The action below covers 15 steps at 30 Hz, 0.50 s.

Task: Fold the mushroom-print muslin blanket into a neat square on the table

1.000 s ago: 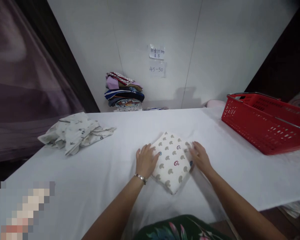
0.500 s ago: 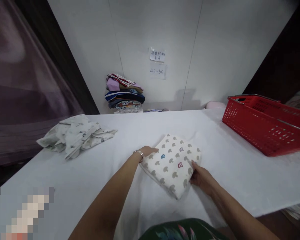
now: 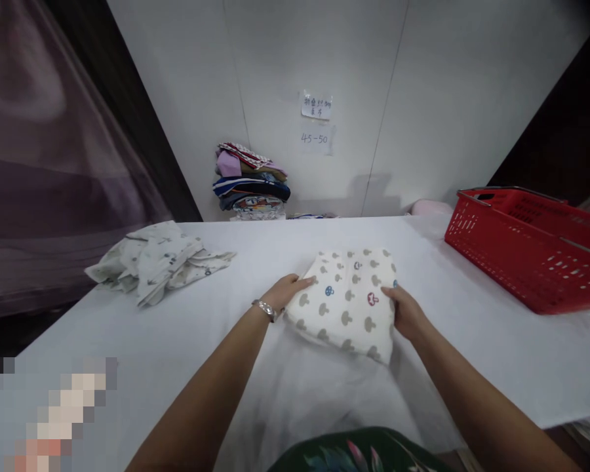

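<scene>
A folded white cloth (image 3: 347,305) printed with grey mushrooms, plus a few blue and red ones, is held between my two hands over the table. My left hand (image 3: 288,293) grips its left edge, thumb on top and the other fingers hidden underneath. On the opposite side, my right hand (image 3: 406,311) pinches the right edge the same way. The cloth's near edge appears slightly raised off the white tabletop (image 3: 255,262).
A crumpled white printed cloth (image 3: 160,262) lies at the table's left. At the right stands a red plastic basket (image 3: 526,255) with metal handles. Behind the far edge rises a stack of folded fabrics (image 3: 250,180), left of paper signs (image 3: 317,124) on the wall.
The mushroom cloth has turned so its near edge lies more level, and it seems lifted. My right hand has moved up and away from me along its right edge; my left still grips the left.
</scene>
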Motion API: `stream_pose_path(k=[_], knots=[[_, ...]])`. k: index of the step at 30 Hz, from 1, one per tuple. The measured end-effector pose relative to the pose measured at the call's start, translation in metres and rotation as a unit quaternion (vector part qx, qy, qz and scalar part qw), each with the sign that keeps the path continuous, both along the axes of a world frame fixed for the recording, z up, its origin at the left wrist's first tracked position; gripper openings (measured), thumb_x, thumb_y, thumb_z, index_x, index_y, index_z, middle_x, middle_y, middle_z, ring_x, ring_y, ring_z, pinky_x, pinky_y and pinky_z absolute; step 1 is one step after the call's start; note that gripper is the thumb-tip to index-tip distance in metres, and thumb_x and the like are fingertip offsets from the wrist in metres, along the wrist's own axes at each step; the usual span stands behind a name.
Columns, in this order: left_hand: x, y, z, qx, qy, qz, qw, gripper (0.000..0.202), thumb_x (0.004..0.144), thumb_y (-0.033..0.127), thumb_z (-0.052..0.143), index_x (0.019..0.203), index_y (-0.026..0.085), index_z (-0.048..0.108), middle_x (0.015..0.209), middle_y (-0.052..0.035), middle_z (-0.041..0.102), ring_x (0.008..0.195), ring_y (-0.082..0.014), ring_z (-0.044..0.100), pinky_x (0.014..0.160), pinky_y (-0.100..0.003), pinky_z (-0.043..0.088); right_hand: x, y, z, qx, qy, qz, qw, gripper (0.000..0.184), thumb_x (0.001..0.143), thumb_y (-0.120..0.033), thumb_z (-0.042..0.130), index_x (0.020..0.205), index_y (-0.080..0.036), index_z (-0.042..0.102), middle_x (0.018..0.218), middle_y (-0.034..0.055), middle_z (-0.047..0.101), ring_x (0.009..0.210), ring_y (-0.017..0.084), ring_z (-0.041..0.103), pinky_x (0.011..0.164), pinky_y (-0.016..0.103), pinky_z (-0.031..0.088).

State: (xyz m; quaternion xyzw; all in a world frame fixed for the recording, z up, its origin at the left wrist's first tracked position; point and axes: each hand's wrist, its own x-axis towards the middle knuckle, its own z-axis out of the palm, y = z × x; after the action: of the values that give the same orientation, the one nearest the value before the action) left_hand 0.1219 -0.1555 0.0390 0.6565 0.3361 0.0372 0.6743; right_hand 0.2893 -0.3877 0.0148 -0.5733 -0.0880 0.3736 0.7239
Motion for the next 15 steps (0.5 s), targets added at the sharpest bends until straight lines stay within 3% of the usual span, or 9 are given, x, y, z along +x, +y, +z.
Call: stream_pose_path(k=[3,6,9,11,15], knots=[[0.002,-0.016,-0.015,-0.035,-0.041,0.059,0.997,0.055,0.056,0.057,0.072,0.088,0.014,0.057,0.087,-0.0098,0.068,0.072,-0.0185,0.064,0.059,-0.026,0.049,0.03,0.007,0.002,-0.011,-0.008,0.029,0.999,0.045,0.071,-0.031,0.057,0.113,-0.017,0.055,0.102,0.0109,0.067,0.09,0.028,0.064,0.076,0.04,0.052],[0.005,-0.033,-0.052,-0.08,0.001,0.085,0.993,0.058,0.056,0.056,0.072,0.09,0.011,0.058,0.094,-0.015,0.068,0.08,-0.022,0.065,0.065,-0.028,0.052,0.047,0.009,-0.014,-0.125,-0.042,0.013,0.991,0.057,0.07,-0.032,0.063,0.124,-0.018,0.048,0.11,0.0115,0.064,0.092,0.026,0.063,0.073,0.036,0.053],[0.006,-0.043,-0.084,-0.09,0.024,0.108,0.99,0.058,0.059,0.053,0.071,0.095,0.009,0.057,0.099,-0.0169,0.067,0.084,-0.0236,0.065,0.065,-0.03,0.052,0.045,0.003,-0.032,-0.231,-0.108,-0.008,0.967,0.08,0.069,-0.038,0.069,0.138,-0.022,0.032,0.121,0.0119,0.057,0.096,0.024,0.061,0.07,0.031,0.053],[0.005,-0.046,-0.092,-0.081,0.02,0.12,0.989,0.059,0.059,0.048,0.073,0.1,0.01,0.055,0.102,-0.0164,0.066,0.086,-0.0237,0.065,0.065,-0.029,0.052,0.036,-0.003,-0.038,-0.247,-0.152,-0.009,0.957,0.091,0.068,-0.044,0.07,0.143,-0.024,0.023,0.128,0.0124,0.051,0.098,0.024,0.06,0.072,0.03,0.052],[0.0,-0.05,-0.09,-0.074,0.017,0.123,0.989,0.057,0.058,0.041,0.075,0.102,0.01,0.056,0.102,-0.0153,0.067,0.086,-0.0234,0.065,0.066,-0.028,0.052,0.016,-0.018,-0.041,-0.263,-0.186,-0.003,0.947,0.099,0.063,-0.046,0.074,0.144,-0.024,0.021,0.121,0.0124,0.055,0.09,0.024,0.063,0.073,0.032,0.053]])
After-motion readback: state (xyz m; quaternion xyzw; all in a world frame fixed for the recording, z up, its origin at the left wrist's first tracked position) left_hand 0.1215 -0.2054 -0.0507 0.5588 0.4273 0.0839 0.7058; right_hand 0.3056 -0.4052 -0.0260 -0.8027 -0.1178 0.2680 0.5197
